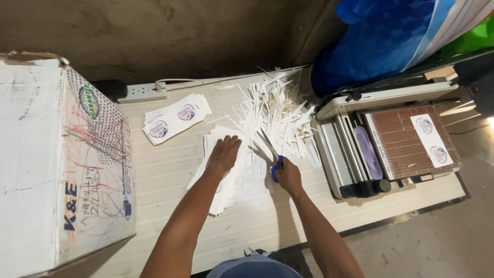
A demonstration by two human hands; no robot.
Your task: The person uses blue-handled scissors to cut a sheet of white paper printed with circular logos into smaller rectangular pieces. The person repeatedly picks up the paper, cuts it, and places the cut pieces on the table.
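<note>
My left hand (223, 152) lies flat, fingers apart, on a spread stack of white paper sheets (232, 185) on the wooden table (170, 175). My right hand (288, 175) grips blue-handled scissors (269, 149), whose blades point up and left over the sheets, slightly apart. Just beyond the scissors lies a heap of thin white paper strips (275, 110).
A large white cardboard box (56, 159) fills the left. A stack of printed labels (175, 117) lies near a white power strip (141, 92). A paper trimmer with a brown grid board (406, 141) stands at the right. Blue bags (375, 41) lean behind it.
</note>
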